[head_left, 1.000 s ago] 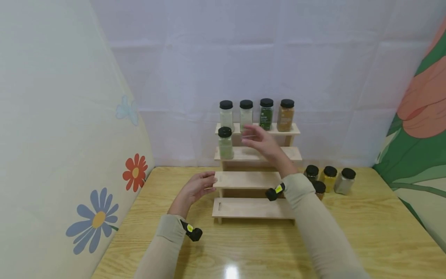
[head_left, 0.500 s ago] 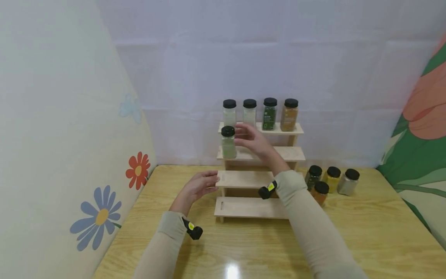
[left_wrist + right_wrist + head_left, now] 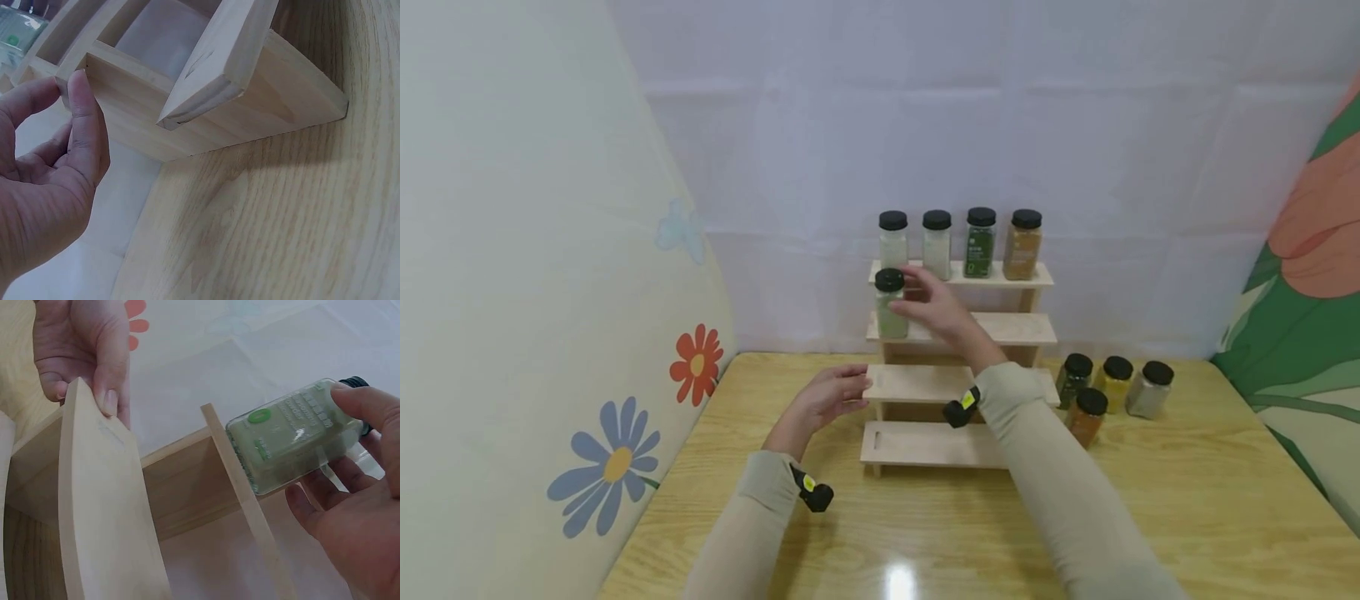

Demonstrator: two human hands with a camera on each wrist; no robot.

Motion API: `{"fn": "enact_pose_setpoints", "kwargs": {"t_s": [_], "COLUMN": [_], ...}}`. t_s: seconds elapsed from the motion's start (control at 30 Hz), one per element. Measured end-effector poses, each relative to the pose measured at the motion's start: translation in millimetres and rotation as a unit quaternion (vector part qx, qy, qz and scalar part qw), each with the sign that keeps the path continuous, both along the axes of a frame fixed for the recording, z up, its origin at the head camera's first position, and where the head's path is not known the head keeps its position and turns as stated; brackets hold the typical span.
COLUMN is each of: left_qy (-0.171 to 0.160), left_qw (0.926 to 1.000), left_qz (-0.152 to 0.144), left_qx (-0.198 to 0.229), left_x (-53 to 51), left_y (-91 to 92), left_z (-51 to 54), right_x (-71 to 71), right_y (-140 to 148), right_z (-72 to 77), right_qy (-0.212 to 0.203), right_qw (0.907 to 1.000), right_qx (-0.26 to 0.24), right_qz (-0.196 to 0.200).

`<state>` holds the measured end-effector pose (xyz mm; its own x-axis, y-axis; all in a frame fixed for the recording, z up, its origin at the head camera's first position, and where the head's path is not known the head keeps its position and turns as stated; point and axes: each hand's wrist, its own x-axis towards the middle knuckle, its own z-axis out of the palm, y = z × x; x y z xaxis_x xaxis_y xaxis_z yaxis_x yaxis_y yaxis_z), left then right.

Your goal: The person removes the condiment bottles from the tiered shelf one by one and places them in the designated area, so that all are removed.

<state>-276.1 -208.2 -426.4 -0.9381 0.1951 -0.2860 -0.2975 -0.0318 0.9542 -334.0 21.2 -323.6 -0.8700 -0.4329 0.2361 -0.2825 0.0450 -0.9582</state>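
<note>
Two hands pinch: left hand (image 3: 827,397) the rack (image 3: 921,383), right hand (image 3: 942,313) the jar (image 3: 281,439); long axis vertical, lid (image 3: 890,280) upward.

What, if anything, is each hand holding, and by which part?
The right hand holds the pale green jar just below its lid; the left hand pinches the third wooden shelf down by its left end.

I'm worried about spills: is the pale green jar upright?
Upright: the pale green spice jar stands on the second-highest shelf, black lid uppermost.
</note>
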Motion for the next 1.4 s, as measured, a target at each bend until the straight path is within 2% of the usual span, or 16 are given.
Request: {"fn": "enact_pose_setpoints", "kwargs": {"t_s": [0.2,0.57,0.77,1.0,1.4], "left_qy": [-0.009,-0.006,-0.002,0.005,0.004], "left_qw": [1.0000,1.0000,0.9999,0.9999,0.9999], "left_qz": [0.002,0.000,0.000,-0.001,-0.001], "left_qx": [-0.004,0.003,0.013,0.014,0.016], "left_x": [0.0,-2.0,-1.4,0.4,-2.7], "left_y": [0.8,1.1,0.8,-0.8,-1.5], "left_z": [2.0,1.4,1.1,0.6,-4.6], "right_x": [-0.6,1.7,7.0,16.6,32.9], "right_y": [-4.7,-7.7,-5.3,7.1,41.4], "right_z": [-2.1,-2.9,1.5,6.1,11.0], "right_qy": [0.011,0.037,0.032,0.037,0.064], "right_qw": [0.9994,0.9989,0.9992,0.9989,0.9975], "right_qx": [0.029,0.016,0.006,0.001,-0.002], "right_qz": [-0.016,-0.023,-0.023,-0.030,-0.030]}}
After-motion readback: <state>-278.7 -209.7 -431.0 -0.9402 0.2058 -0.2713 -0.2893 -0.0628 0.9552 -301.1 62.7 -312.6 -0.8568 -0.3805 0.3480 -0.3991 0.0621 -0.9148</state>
